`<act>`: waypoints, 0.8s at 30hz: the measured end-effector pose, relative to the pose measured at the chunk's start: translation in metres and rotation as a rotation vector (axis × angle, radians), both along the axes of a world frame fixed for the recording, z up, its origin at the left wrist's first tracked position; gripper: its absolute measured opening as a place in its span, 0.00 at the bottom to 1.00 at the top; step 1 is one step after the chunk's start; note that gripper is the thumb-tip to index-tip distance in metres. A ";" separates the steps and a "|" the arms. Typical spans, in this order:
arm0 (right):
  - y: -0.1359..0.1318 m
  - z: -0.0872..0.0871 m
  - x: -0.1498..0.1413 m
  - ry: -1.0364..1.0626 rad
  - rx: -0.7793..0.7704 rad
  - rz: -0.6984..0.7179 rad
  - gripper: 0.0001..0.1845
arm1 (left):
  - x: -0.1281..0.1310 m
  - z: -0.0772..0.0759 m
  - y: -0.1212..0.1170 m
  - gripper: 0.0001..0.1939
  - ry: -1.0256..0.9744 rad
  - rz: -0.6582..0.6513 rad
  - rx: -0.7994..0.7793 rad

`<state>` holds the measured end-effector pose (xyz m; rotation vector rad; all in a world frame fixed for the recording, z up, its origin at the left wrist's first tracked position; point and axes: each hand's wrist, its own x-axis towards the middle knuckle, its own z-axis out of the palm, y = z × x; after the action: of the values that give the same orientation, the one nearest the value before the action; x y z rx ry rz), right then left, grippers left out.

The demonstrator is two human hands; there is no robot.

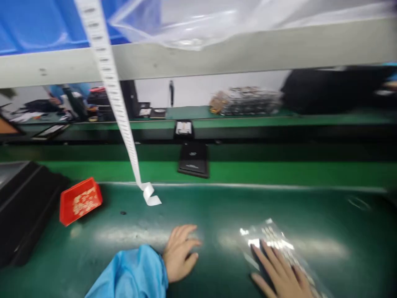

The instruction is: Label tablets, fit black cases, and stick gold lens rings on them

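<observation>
The person's left hand (180, 252) lies flat on the dark green counter (217, 207), near its front edge, with the fingers loosely curled and pointing to the right. Its grip is released and it holds nothing. A light blue sleeve (133, 273) covers the arm up to the wrist.

The right hand (281, 273) rests at the front edge of the counter, right of the middle, with the fingers stretched out flat. The fingertips press on a clear plastic bag (273, 240) that lies flat on the counter. The grip is released: the hand touches the bag from above and does not close around it. What is inside the bag is too blurred to tell.

Near the left edge of the counter a small red tray (80, 201) stands tilted, with pale small parts in it. Beside it, at the left edge, there is a black box (21, 207). A white paper strip (114, 95) hangs down from above, and its curled end touches the counter near the back edge. Behind the counter, on a lighter green belt (279, 174), lies a black flat case (192, 160). A grey shelf (248, 49) runs across above.
</observation>
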<state>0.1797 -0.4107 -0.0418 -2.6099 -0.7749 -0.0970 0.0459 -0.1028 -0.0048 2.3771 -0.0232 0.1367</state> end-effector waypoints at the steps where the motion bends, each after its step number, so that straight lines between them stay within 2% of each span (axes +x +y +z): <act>1: -0.010 -0.001 0.013 -0.035 -0.064 0.021 0.31 | 0.003 0.003 0.002 0.20 -0.019 -0.011 0.039; 2: -0.020 -0.001 0.029 -0.039 -0.130 0.045 0.33 | 0.005 0.005 0.002 0.19 -0.047 -0.019 0.073; 4: -0.035 0.005 0.059 -0.038 -0.208 -0.045 0.37 | 0.010 0.004 0.003 0.18 -0.102 -0.025 0.122; 7: -0.028 0.026 0.080 -0.116 -0.142 -0.084 0.36 | 0.013 0.001 0.005 0.17 -0.136 -0.027 0.157; 9: 0.002 0.042 0.072 -0.147 -0.014 -0.043 0.34 | 0.014 0.000 0.007 0.16 -0.153 -0.025 0.176; 11: 0.046 0.052 0.055 -0.025 0.071 0.020 0.31 | 0.017 0.000 0.010 0.14 -0.178 -0.021 0.200; 14: 0.119 0.055 0.038 0.082 0.100 0.074 0.32 | 0.022 -0.001 0.014 0.13 -0.213 -0.058 0.246; 18: 0.197 0.060 0.044 0.158 0.199 0.079 0.33 | 0.029 -0.006 0.024 0.13 -0.287 -0.100 0.235; 21: 0.240 0.067 0.050 0.154 0.286 0.109 0.26 | 0.041 -0.009 0.032 0.20 -0.337 0.032 0.120; 24: 0.272 0.067 0.048 0.168 0.349 0.178 0.20 | 0.062 -0.010 0.040 0.28 -0.338 0.149 0.051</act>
<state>0.2276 -0.1385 0.0250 -2.1808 -0.8417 0.0366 0.1077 -0.0629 -0.0152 2.3788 -0.0108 0.6139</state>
